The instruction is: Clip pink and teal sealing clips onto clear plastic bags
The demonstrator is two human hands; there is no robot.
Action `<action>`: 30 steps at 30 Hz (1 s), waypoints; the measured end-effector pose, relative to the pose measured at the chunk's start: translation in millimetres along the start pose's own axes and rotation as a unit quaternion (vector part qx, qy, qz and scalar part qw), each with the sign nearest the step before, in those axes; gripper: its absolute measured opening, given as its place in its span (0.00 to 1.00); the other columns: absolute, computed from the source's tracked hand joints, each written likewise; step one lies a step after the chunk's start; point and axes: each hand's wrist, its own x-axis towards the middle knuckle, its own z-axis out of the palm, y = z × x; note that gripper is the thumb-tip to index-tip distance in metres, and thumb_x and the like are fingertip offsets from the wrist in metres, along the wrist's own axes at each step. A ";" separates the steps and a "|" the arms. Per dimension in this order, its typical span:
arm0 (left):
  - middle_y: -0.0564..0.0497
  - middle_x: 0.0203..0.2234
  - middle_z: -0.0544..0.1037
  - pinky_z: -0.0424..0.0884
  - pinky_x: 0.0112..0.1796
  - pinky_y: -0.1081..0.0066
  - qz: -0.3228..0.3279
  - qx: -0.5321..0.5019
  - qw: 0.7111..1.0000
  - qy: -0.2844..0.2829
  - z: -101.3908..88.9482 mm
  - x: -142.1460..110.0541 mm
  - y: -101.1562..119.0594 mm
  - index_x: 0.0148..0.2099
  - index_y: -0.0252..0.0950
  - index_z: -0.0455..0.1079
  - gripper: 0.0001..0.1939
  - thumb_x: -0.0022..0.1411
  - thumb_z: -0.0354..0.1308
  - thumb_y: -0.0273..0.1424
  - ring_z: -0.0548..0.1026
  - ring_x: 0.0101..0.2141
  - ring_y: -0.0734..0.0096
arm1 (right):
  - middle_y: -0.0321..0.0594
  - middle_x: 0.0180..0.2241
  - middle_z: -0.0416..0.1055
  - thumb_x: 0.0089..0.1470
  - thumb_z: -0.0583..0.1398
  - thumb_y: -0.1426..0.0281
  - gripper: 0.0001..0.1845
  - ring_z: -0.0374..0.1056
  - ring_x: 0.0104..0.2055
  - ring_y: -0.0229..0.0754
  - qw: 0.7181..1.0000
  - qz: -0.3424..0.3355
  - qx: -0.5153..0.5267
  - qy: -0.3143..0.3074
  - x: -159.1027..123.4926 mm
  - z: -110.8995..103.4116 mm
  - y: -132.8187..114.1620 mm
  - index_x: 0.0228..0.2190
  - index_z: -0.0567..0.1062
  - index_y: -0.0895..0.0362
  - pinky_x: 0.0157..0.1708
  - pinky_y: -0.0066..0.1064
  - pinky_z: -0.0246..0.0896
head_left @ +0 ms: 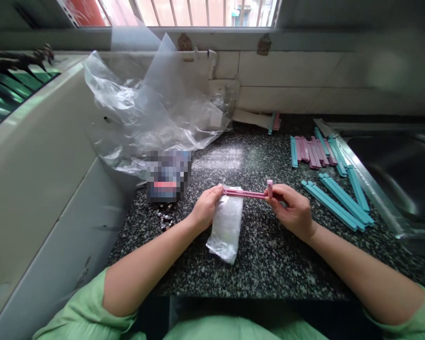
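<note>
A pink bag sealing clip (246,193) stretches level between my two hands above the counter. My left hand (206,206) pinches its left end together with the top of a small clear plastic bag (225,226), which hangs down toward me. At the other end, my right hand (292,208) is closed on the clip, and a short pink piece stands upright by the fingertips. The bag's upper edge lies along the left part of the clip; whether it is clamped there I cannot tell.
Pink clips (313,152) and several blue clips (335,205) lie at right, near a metal sink (396,165). Large clear plastic sheeting (138,108) is heaped at back left. Before it are a blurred-out object (168,177) and a beaded string (165,219) on the speckled counter (269,269).
</note>
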 end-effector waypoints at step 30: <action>0.53 0.20 0.73 0.61 0.24 0.77 0.012 -0.078 0.997 -0.003 -4.1 0.6 3.2 0.30 0.31 0.72 0.21 0.40 0.66 0.44 0.67 0.21 0.78 | 0.35 0.29 0.70 0.47 0.63 0.70 0.04 0.69 0.26 0.34 0.956 0.202 0.211 0.025 3.2 2.8 2.1 0.29 0.72 0.55 0.27 0.26 0.69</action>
